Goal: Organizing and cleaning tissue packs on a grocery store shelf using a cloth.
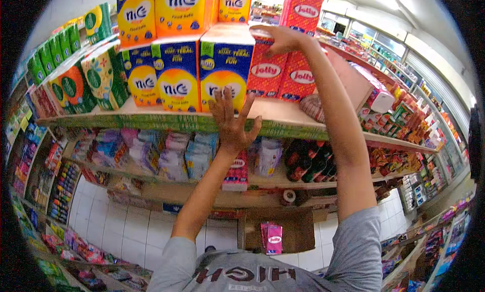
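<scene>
My left hand (233, 121) has its fingers spread in front of a blue, yellow and orange Nice tissue pack (227, 64); the fingertips overlap its lower front, and contact is unclear. Higher up, my right hand (284, 40) reaches over the top of a red Jolly tissue pack (265, 76), thumb at its front and fingers by the neighbouring pack's top corner. Whether it grips anything is unclear. Another red Jolly pack (299, 76) stands to the right, partly behind my forearm. More Nice packs (176, 78) line the shelf leftward, with others stacked above.
The wooden shelf (273, 112) has a green printed front edge. A checked cloth-like item (312, 107) lies near my right forearm. Lower shelves hold plastic packs (172, 161) and dark bottles (310, 161). On the floor, an open cardboard box (297, 231) holds pink Jolly packs (274, 239).
</scene>
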Demonstrator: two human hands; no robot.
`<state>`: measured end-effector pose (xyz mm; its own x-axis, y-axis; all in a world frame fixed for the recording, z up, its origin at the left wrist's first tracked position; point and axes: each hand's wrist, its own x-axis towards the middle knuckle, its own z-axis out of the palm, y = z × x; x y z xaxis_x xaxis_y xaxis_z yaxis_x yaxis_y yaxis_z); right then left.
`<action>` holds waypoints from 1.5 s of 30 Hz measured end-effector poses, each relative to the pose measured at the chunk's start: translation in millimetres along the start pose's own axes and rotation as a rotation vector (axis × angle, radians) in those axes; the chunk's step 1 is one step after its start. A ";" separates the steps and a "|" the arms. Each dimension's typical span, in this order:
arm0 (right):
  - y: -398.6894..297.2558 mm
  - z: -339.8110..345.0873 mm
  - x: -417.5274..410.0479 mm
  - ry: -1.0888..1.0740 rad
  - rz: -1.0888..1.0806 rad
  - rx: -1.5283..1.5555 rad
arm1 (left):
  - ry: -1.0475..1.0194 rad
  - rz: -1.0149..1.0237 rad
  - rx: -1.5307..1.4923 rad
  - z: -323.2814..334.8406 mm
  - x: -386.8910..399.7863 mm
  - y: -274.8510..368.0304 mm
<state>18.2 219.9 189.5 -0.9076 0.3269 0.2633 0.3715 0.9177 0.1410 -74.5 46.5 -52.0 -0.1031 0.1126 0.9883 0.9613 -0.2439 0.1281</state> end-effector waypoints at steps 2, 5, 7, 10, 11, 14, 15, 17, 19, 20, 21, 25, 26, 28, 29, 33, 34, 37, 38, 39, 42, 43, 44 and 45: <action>-5.7 5.8 -2.0 0.041 0.067 -0.010 | 0.054 0.021 -0.057 -2.9 -27.3 -2.1; -15.1 23.7 -28.2 0.331 0.056 -0.279 | -0.019 -0.037 -0.230 -19.2 -85.9 11.4; -45.6 28.4 -63.3 0.673 -0.031 -0.428 | -0.169 -0.400 -0.296 -40.0 -132.6 25.1; -124.6 29.9 -122.0 0.790 0.008 0.004 | -0.213 -0.964 -0.267 -51.9 -244.3 16.4; -152.1 51.2 -135.1 0.801 0.107 0.260 | -0.247 -1.163 -0.176 -58.6 -285.1 2.8; -207.2 130.6 -189.5 0.773 0.468 0.738 | -0.261 -1.591 -0.424 -45.7 -299.9 9.8; -217.9 162.2 -194.9 0.719 0.541 0.729 | -0.257 -1.589 -0.425 -42.2 -306.0 5.7; -218.2 250.7 -209.4 0.542 0.702 0.600 | -0.266 -1.696 -0.522 -26.0 -324.6 -6.8; -220.3 335.0 -209.8 0.298 0.874 0.698 | -0.304 -1.769 -0.520 -18.4 -343.0 -38.0; -222.2 361.2 -207.8 0.221 0.881 0.861 | -0.356 -1.855 -0.527 -16.7 -347.5 -48.4; -214.4 384.9 -216.2 0.150 0.911 1.004 | -0.384 -1.851 -0.548 -11.9 -340.0 -38.7; -197.3 458.7 -232.5 0.184 0.912 1.165 | -0.559 -1.897 -0.670 -17.4 -318.7 -19.0; -199.2 462.3 -229.9 0.064 0.978 1.174 | -0.617 -1.880 -0.650 -24.1 -328.0 -24.6; -201.8 460.2 -241.2 -0.011 1.026 1.227 | -0.554 -1.784 -0.677 -39.4 -322.8 -8.5; -202.8 454.7 -248.9 0.004 1.028 1.222 | -0.489 -1.692 -0.704 -50.7 -314.2 3.7; -223.5 406.8 -269.3 0.116 0.853 1.291 | -0.440 -1.391 -0.778 -103.9 -299.0 27.3; -232.1 382.1 -274.6 0.226 0.725 1.385 | -0.471 -1.245 -0.809 -114.2 -288.1 32.0; -244.5 328.7 -289.5 0.422 0.652 1.261 | -0.563 -0.896 -0.782 -124.5 -256.0 28.9; -245.5 320.8 -293.0 0.497 0.710 1.309 | -0.621 -0.704 -0.714 -125.3 -246.1 27.9; -242.6 310.0 -298.1 0.506 0.713 1.296 | -0.618 -0.696 -0.728 -126.5 -224.7 36.7; -227.4 233.1 -285.6 0.526 0.672 1.449 | -0.318 -0.686 -1.100 -119.4 -157.1 45.9; -224.5 188.0 -268.4 0.546 0.669 1.264 | -0.310 -0.681 -1.093 -119.8 -148.6 45.6; -218.1 162.8 -258.4 0.600 0.673 1.337 | -0.302 -0.711 -1.116 -122.3 -142.2 46.4; -192.5 157.6 -254.4 0.698 0.438 1.093 | -0.301 -0.736 -1.153 -123.8 -134.4 50.7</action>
<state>146.8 -4.4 -55.0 -0.3500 0.7518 0.5588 -0.0379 0.5847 -0.8104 -43.6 -100.2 -168.1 -0.2863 0.7233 0.6284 -0.0524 -0.6666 0.7435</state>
